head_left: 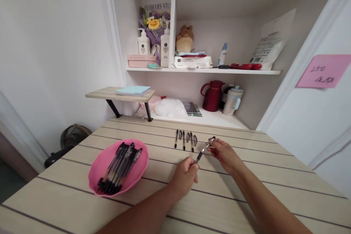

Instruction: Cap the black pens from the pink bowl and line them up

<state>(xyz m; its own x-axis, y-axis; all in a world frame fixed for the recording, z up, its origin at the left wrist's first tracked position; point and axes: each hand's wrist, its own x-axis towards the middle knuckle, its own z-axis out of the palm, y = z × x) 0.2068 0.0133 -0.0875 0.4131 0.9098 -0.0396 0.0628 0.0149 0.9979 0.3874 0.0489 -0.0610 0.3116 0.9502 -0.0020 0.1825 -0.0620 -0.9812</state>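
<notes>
Both of my hands hold one black pen point(203, 150) over the wooden table point(246, 182). My left hand point(185, 176) is closed round the pen's lower end. My right hand point(223, 152) pinches its upper end, near the cap. Just beyond, three uncapped pens point(183, 139) lie in a row on the table with their caps point(194, 139) beside them. To the left sits a pink bowl point(102, 164) holding several black pens point(119, 168).
A small raised shelf point(120, 95) with blue notebooks stands at the table's back left. Behind it are a plastic bag point(170, 108), a red jug point(212, 95) and a cup point(232, 100). Upper shelves carry bottles and boxes. A pink note point(323, 71) hangs on the right wall.
</notes>
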